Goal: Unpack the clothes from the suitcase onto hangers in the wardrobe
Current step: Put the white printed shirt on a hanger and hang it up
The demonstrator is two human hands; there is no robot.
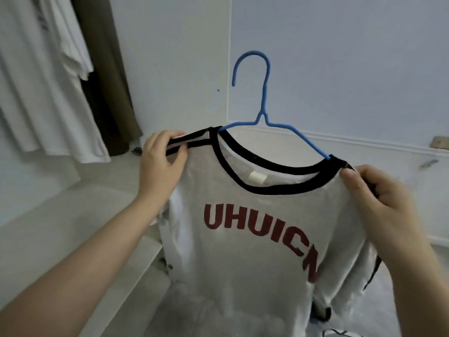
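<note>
A white T-shirt [243, 263] with a black collar and red letters hangs on a blue hanger [263, 98] held up in front of me. The hanger's arms run inside the neck opening and its hook points up, free of any rail. My left hand [162, 164] pinches the shirt's left shoulder with its black stripes. My right hand [379, 200] grips the right shoulder seam. The suitcase is hidden behind the shirt.
White shirts [43, 76] and a dark olive garment [109, 81] hang in the wardrobe at the upper left. A pale wall [340, 57] with a baseboard stands behind the hanger. A light ledge [73, 210] runs along the lower left.
</note>
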